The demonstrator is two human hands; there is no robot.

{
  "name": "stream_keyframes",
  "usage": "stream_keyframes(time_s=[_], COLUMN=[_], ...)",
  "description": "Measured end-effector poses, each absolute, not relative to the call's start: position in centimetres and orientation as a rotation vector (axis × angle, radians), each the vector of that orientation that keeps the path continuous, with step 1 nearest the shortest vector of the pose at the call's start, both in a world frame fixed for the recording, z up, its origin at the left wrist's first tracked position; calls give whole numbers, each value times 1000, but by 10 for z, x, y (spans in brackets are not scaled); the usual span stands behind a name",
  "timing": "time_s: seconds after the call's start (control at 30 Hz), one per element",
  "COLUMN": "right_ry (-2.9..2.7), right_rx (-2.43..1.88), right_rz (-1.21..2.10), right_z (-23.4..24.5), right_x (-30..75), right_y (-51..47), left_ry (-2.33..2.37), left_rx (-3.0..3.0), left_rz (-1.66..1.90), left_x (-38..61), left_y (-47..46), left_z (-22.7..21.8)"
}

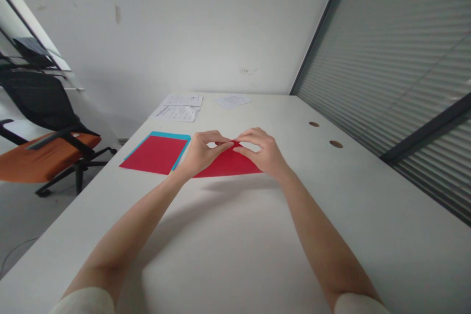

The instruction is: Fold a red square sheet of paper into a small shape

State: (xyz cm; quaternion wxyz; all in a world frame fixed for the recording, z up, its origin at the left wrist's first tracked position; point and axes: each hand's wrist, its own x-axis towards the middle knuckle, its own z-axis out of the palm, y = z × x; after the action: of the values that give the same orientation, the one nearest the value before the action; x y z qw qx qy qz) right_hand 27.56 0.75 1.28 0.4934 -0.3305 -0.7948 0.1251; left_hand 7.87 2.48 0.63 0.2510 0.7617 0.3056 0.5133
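A red sheet of paper (pixel 228 164) is raised a little over the white table, casting a shadow beneath it. My left hand (pixel 204 151) pinches its top edge between thumb and fingers. Close beside it, my right hand (pixel 263 151) pinches the same edge, the fingertips of both hands nearly meeting. Part of the sheet is hidden behind my hands, and I cannot tell whether it is folded there. To the left lies a stack of coloured paper (pixel 153 153), red on top with blue showing along its far and right edges.
Printed papers (pixel 178 113) lie at the table's far left, with another sheet (pixel 234 101) near the wall. Two round brown holes (pixel 335 144) are set in the tabletop (pixel 235 245) at right, near a window with blinds (pixel 401 59). An orange-seated office chair (pixel 47 154) stands left.
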Motion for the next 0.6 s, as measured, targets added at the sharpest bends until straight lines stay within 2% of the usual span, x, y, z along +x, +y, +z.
stream_keyframes(time_s=[0.13,0.3,0.6], right_ry=[-1955,-1898,-1776], right_rx=[-822,-833,-879], right_rz=[289,423,485], right_z=[11,13,12], right_x=[279,280,281], right_y=[9,5,6], left_ry=[803,772,837], left_rx=[1995,1855,1902], left_rz=[1352,1226,1253], left_x=[79,78,75], left_y=[25,26,27], left_z=[6,7,7])
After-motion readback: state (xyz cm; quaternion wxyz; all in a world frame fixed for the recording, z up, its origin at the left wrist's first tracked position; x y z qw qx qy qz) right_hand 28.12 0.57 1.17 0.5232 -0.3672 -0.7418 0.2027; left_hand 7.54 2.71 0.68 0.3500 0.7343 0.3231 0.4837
